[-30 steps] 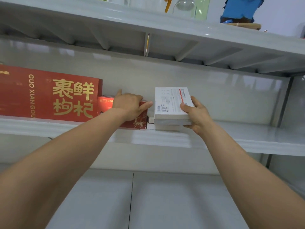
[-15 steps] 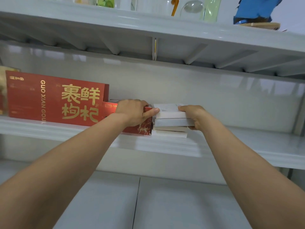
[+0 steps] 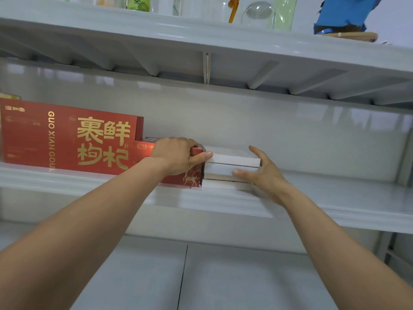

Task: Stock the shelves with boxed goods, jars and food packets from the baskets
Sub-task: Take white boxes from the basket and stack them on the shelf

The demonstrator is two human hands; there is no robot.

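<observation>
Reaches up to the middle shelf (image 3: 223, 204) with both arms. Grips the small red box (image 3: 192, 178) with the left hand (image 3: 176, 155): fingers curled over its top, thumb stretched right to touch the near left corner of the top white box. Holds the right hand (image 3: 266, 173) open at the right end of the stack of white boxes (image 3: 230, 158), fingers spread and relaxed, thumb laid along the front of the middle box, clasping nothing.

Finds the stack lying flat near the shelf's front edge, about midway along it, touching the small red box on its left. Sees that red box standing just right of the large red box (image 3: 67, 137), which fills the shelf's left end, gold lettering facing out.

Looks up past the upper shelf (image 3: 201, 41) at a green bottle (image 3: 137, 3), a glass dome (image 3: 257, 13) and a blue object (image 3: 342, 14) near its right end.
</observation>
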